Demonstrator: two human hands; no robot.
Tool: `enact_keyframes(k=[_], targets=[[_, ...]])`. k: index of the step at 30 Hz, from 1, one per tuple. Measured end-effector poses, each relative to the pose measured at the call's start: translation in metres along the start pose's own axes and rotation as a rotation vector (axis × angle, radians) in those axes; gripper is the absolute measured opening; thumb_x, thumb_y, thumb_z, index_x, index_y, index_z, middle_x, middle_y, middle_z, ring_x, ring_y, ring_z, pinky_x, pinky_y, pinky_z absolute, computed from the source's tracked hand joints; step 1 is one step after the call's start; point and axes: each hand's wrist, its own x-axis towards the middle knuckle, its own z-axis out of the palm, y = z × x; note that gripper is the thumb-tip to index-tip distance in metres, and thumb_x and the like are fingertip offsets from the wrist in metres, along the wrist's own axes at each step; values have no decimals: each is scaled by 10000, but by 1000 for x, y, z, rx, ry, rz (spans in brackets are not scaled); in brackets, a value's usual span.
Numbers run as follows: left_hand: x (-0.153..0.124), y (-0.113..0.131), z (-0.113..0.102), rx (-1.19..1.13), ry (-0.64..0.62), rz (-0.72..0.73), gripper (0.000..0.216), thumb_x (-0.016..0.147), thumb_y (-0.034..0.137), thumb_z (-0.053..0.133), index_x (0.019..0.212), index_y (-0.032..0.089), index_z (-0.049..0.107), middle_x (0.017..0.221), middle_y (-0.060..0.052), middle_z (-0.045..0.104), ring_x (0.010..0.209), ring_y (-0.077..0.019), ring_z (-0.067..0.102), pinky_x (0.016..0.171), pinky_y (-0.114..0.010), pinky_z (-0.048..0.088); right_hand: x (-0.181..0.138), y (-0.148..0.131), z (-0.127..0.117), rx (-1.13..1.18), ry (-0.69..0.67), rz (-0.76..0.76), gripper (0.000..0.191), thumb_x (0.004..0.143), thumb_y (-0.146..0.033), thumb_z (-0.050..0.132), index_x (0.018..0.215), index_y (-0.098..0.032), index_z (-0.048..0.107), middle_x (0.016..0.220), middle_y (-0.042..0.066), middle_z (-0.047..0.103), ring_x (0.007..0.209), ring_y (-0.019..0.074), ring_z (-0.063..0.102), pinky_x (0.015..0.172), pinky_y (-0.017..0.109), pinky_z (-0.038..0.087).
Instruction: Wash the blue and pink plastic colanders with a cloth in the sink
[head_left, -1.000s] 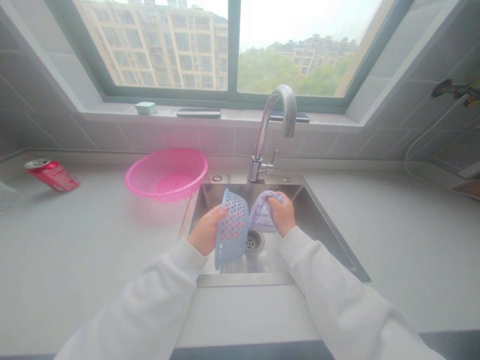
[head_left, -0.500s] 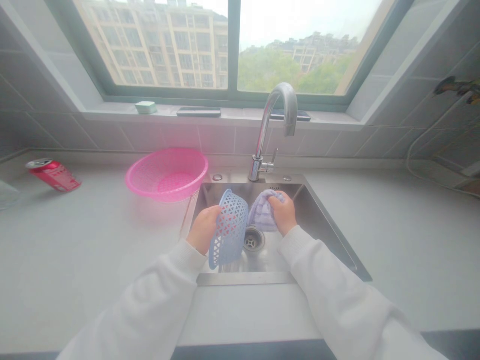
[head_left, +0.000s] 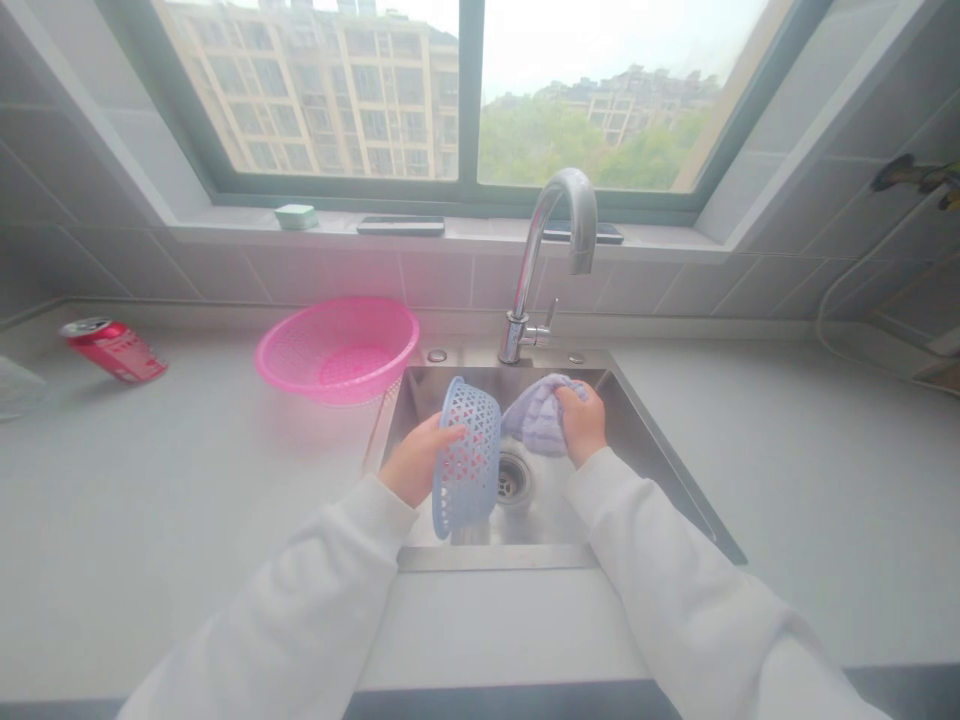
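Observation:
Over the steel sink [head_left: 495, 558], my left hand [head_left: 420, 462] grips the rim of a light blue plastic basket [head_left: 474, 465] with small cut-out holes. The basket is tipped on its side, its base facing right. Some pink shows through its holes. My right hand [head_left: 583, 422] is closed on a bunched lavender cloth [head_left: 538, 420], just right of the basket's base. Whether cloth and basket touch, I cannot tell. Below them the drain [head_left: 513, 480] is partly covered by the basket.
A chrome faucet [head_left: 525, 260] rises behind the sink. To the left stand a pink basket [head_left: 281, 375] and a leaning red can [head_left: 120, 350]. A green block [head_left: 296, 217] and a phone-like flat object [head_left: 401, 227] lie on the windowsill.
The blue basket has turned slightly in my left hand, and the thumb now lies further over its side. My right hand has moved a little to the right with the cloth.

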Motion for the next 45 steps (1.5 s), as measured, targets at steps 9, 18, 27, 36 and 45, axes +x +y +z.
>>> enact_keyframes(k=[9,18,27,36,45], targets=[[-10,6,7,-125,-253,94,550,750,179,748,1292,192,652,1285,-137,706,1172,-351,664,967,-506,537,0,4,2,1,-29,1,309,598,-421,658,808,-195,650,687,-30,605,681,169,522,680,308,428],[-9,3,3,-124,-287,94,705,713,89,754,1380,243,585,1345,-123,674,1213,-348,649,981,-508,544,-2,1,1,-19,-39,-7,288,610,-412,646,800,-196,642,684,-20,607,673,172,523,653,301,427],[-5,4,2,-83,-212,30,570,678,90,705,1234,201,648,1177,-120,731,1021,-306,707,881,-458,562,-4,-1,1,-15,-47,-4,286,607,-414,643,793,-197,640,696,-19,612,684,174,529,670,308,439],[-4,-3,3,-69,-236,55,872,518,-19,613,1337,278,581,1162,-48,723,1053,-267,677,924,-391,491,-28,-13,2,-24,-214,-146,259,629,-376,631,824,-205,639,677,-27,608,644,165,533,651,309,447],[-4,-15,4,11,-292,2,888,512,-29,622,1340,293,593,1001,8,706,883,-186,651,778,-282,436,-83,-26,14,-198,-680,-775,221,626,-279,686,846,-255,690,870,25,648,756,197,603,737,338,501]])
